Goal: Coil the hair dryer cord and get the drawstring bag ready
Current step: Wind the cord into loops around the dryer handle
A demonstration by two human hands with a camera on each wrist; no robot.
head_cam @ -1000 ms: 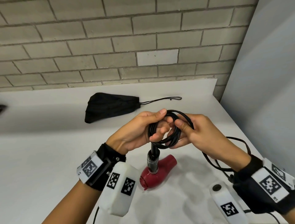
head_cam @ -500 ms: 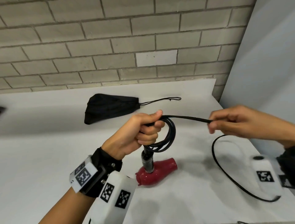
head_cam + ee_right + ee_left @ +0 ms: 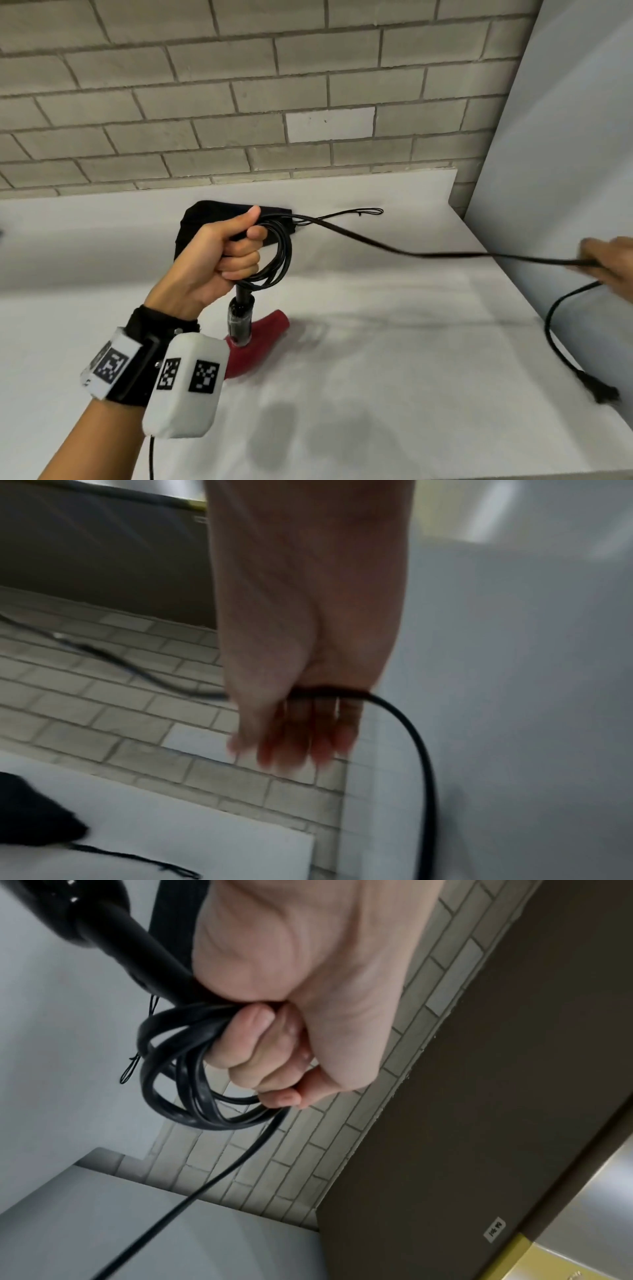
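Hair dryer cord (image 3: 428, 254) was seen stretched between both hands above the white counter (image 3: 376, 377). Several loops of it were gripped in the left hand (image 3: 219, 260), fingers curled tight round the bundle w/ the thumb pressed on top; in the left wrist view the loops (image 3: 185, 1080) were seen bunched under the fingertips, approx 3 or 4 turns, exact count not clear. Below that fist the stiff black cord collar was seen running down into the red hair dryer (image 3: 260, 346), which was resting on the counter, nozzle pointing right.

From the loops, 1 strand was led out to the right hand (image 3: 606, 263), blurred at the frame edge. In the right wrist view the cord (image 3: 404, 723) was shown pinned across the palm of the right hand (image 3: 308, 642) under the thumb, fingers only loosely bent. Past that hand the cord was hanging in a curve, w/ the plug (image 3: 603, 394) low near the counter's right edge; touching or not couldn't be told.

Black drawstring bag (image 3: 191, 219) was lying on the counter by the brick wall (image 3: 239, 102), partly hidden behind the left hand, its string (image 3: 359, 212) trailing right.
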